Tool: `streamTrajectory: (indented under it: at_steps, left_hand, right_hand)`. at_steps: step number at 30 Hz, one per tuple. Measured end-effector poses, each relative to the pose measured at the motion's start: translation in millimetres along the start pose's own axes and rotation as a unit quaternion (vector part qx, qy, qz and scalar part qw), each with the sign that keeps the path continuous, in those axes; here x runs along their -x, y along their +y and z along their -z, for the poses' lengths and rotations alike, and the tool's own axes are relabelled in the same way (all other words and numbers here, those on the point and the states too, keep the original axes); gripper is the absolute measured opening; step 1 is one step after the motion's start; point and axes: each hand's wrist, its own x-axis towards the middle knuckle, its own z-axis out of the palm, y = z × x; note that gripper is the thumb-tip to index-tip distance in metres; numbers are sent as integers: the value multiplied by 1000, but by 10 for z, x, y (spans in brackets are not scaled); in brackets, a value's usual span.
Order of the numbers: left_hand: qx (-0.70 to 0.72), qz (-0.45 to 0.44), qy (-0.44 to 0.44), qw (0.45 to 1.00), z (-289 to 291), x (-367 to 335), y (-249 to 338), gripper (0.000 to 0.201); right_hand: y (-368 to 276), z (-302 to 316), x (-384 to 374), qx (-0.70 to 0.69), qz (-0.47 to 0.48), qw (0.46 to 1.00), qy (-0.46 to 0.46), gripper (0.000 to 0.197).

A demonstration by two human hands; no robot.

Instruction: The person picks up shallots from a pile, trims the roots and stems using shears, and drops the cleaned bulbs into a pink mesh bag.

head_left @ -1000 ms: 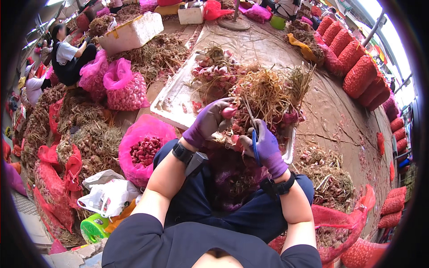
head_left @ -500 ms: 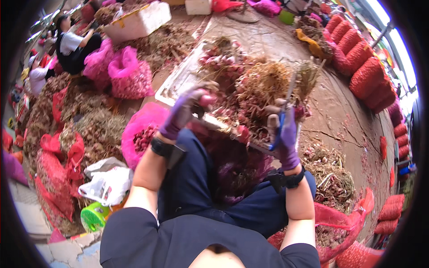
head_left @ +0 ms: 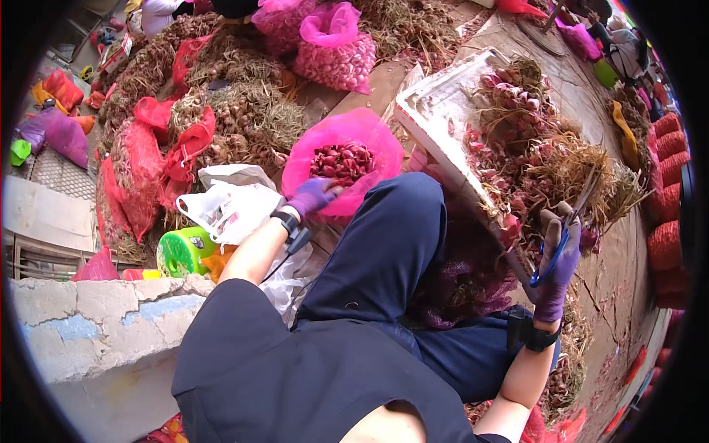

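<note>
My left hand (head_left: 315, 196), in a purple glove with dark fingertips, is over the near left rim of a pink mesh bag (head_left: 384, 148). Its fingers reach inward, apart and with nothing visible in them. Small red shallots (head_left: 342, 164) lie inside the bag. My right hand (head_left: 559, 262), gloved alike, is closed around blue-handled scissors (head_left: 549, 267), whose blades point up and away. The scissors are beside a white foam box lid or tray (head_left: 443, 140) heaped with shallots on dry stalks (head_left: 532, 140).
A white plastic bag (head_left: 230, 210) and a green round container (head_left: 181, 251) sit left of my knee. Filled red mesh sacks (head_left: 136, 173) and piles of dried bulbs (head_left: 244, 125) lie beyond. A broken concrete ledge (head_left: 88, 317) runs along the left. Red sacks (head_left: 670, 199) line the right.
My left hand has moved from the tray, where it held a shallot, to the pink bag; the shallot no longer shows in it. My view has swung left. The right hand keeps the scissors.
</note>
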Motion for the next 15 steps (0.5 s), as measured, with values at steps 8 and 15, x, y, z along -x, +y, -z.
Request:
streamTrajectory:
  at_steps: [8, 15]
  left_hand:
    - [-137, -148, 10, 979, -165, -23, 135, 26]
    - [-21, -146, 70, 987, 1084, 397, -315, 19]
  right_hand:
    - [-244, -198, -34, -67, -48, 996, -33, 39]
    - [-274, -113, -95, -99, -70, 992, -32, 44]
